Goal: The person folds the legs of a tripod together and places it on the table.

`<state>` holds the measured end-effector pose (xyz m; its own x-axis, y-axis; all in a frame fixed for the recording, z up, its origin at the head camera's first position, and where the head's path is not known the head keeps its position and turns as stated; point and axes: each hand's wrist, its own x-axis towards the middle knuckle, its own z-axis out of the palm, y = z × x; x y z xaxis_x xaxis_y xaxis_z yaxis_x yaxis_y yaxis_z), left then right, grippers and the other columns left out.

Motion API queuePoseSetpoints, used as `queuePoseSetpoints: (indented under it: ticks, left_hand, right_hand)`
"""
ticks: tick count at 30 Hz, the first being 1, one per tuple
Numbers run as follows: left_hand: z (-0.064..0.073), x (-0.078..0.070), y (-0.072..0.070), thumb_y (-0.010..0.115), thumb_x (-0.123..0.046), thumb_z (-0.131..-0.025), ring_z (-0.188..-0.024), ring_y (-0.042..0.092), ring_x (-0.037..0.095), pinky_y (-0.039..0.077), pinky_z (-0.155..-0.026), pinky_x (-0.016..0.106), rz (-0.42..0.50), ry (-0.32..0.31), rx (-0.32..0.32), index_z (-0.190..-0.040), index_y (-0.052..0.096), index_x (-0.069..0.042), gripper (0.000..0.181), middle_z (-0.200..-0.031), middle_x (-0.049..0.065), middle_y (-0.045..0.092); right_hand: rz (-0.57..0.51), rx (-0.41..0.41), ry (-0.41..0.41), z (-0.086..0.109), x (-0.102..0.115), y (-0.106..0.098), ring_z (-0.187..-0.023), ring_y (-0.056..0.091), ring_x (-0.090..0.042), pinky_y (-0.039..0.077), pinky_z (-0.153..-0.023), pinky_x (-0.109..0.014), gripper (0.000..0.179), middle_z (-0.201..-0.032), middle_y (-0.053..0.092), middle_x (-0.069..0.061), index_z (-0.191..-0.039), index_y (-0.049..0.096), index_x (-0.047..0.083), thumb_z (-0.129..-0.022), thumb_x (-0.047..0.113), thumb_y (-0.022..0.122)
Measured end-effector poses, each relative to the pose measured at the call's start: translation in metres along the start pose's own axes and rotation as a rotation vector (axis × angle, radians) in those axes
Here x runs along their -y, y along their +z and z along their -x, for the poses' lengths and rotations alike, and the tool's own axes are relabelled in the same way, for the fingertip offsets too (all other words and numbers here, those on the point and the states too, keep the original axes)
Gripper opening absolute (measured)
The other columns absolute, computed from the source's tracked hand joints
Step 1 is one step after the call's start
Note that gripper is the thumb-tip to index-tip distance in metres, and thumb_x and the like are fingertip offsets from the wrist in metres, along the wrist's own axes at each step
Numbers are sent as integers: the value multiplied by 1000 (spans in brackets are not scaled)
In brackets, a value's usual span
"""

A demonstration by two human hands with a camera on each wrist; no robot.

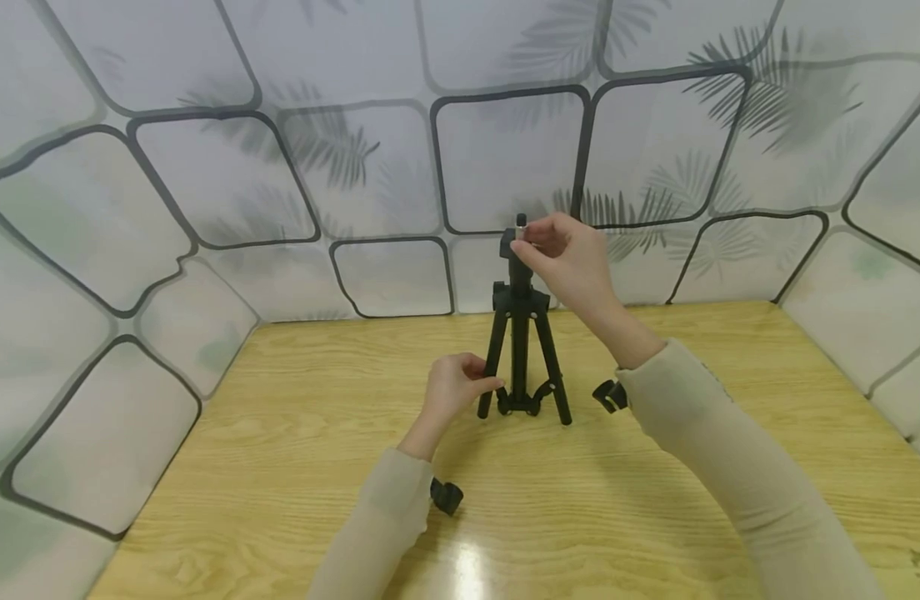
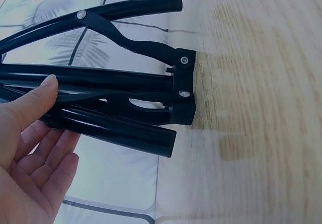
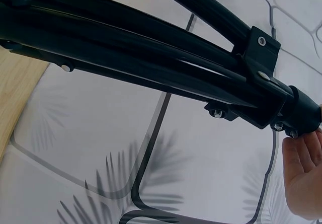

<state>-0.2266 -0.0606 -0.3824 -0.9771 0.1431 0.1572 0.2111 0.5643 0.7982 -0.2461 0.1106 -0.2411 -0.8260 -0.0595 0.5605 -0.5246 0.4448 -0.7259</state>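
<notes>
A small black tripod [image 1: 520, 354] stands upright on the wooden table, its legs only partly spread. My left hand [image 1: 451, 387] pinches the left leg [image 2: 126, 136] low down, with the thumb in front and the fingers behind. At the top, the thumb and index finger of my right hand [image 1: 572, 262] pinch the short silver post with a black tip [image 1: 521, 220]. The right wrist view shows the leg collar [image 3: 269, 90] and, at the edge, the right hand's fingers by the upper tube [image 3: 304, 108]. Folding braces [image 2: 136, 45] join the legs to a bottom block.
The wooden table [image 1: 280, 467] meets a pale wall [image 1: 377, 192] with dark outlines and leaf prints just behind the tripod. Small black pieces show beside the right sleeve [image 1: 612, 396] and the left sleeve [image 1: 447, 497].
</notes>
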Motion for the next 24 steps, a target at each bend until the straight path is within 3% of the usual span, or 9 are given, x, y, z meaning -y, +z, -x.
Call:
queuePoseSetpoints:
  ticks: [24]
  left_hand:
    - [-3,-2,3,74,-24,-73,-74,57,16,48,-61,25,-17,-34,19,-89,65,-3,28,-83,5,62]
  right_hand:
    - [-8,-8,2,1,2,1,-79,61,-14,48,-68,-26,25,-92,63,-6,-96,61,3,-81,21,66]
